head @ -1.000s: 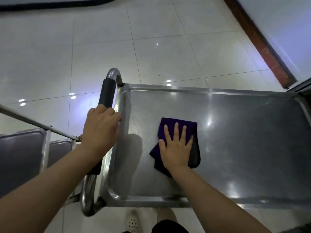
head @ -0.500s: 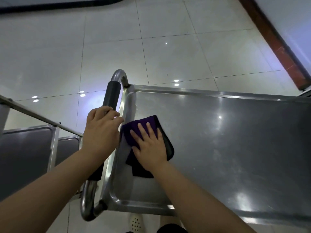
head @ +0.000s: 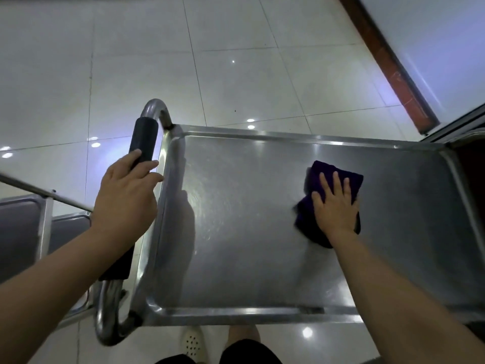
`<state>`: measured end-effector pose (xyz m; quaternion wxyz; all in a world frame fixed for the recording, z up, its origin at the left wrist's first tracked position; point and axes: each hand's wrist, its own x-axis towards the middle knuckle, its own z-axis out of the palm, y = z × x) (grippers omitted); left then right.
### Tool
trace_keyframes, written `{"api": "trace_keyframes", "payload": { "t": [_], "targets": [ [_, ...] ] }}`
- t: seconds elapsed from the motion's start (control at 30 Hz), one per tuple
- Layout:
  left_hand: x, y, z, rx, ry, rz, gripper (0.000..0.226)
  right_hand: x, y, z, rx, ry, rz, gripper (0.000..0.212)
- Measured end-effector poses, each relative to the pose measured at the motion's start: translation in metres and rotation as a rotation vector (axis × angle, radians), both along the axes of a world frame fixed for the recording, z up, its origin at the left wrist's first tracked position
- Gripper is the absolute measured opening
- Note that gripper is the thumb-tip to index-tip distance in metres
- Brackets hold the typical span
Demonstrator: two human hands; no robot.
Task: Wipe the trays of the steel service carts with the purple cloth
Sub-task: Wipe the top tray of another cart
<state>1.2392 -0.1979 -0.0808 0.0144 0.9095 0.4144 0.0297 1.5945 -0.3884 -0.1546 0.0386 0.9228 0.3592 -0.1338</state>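
A steel cart's top tray [head: 236, 232] fills the middle of the view, shiny with a raised rim. The purple cloth [head: 312, 179] lies flat on the tray's right half. My right hand [head: 334, 206] presses down on the cloth with fingers spread, covering most of it. My left hand [head: 126, 198] wraps around the black grip of the cart handle [head: 143, 143] at the tray's left end. The handle's lower part is hidden behind my left forearm.
A second steel cart [head: 23, 227] stands at the left, close to the handle, with a thin rail [head: 39, 191] crossing above it. White floor tiles [head: 236, 61] lie beyond. A red-brown skirting [head: 388, 61] and wall run along the right. My foot [head: 191, 345] shows below the tray.
My right hand has slid the purple cloth from the tray's left edge by the handle across to the right half. My left hand stays on the handle grip.
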Motion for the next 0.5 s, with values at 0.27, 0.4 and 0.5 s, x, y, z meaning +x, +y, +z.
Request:
{"api": "trace_keyframes", "payload": {
  "t": [0.27,0.4,0.5],
  "targets": [
    [-0.004,0.001,0.0,-0.014,-0.091,0.024,0.028,-0.071,0.053,-0.006,0.069,-0.002,0.051,0.057],
    [-0.005,0.002,0.001,-0.035,-0.103,0.031,0.027,-0.138,0.096,-0.009,0.075,0.032,0.303,0.057],
    [-0.004,0.002,0.004,-0.044,-0.107,0.06,0.025,-0.184,0.127,-0.014,0.064,0.043,0.476,0.059]
  ]
}}
